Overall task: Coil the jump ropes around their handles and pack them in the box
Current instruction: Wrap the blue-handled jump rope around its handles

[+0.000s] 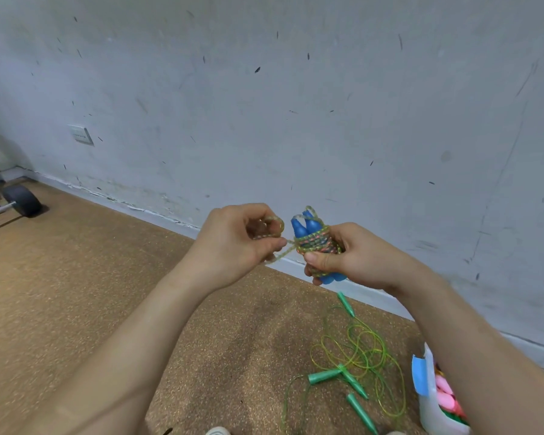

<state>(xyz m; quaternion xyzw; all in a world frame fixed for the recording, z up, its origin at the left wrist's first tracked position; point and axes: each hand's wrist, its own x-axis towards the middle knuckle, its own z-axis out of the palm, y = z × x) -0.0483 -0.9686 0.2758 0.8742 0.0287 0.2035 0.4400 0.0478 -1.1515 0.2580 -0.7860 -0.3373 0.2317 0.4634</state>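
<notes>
While the right hand [355, 259] gripped the coiled blue handles [305, 226], the left hand [236, 246] pinched the rope end [277, 225]; pulling taut before tucking seemed key.

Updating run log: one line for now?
left hand pinches rope tail | right hand grips blue handles | green ropes loose

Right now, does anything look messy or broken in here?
Yes. The green jump ropes lie loose and tangled on the floor beside the box, their handles pointing every way. The wall is scuffed with dark marks, and its paint is chipped along the bottom edge.
</notes>
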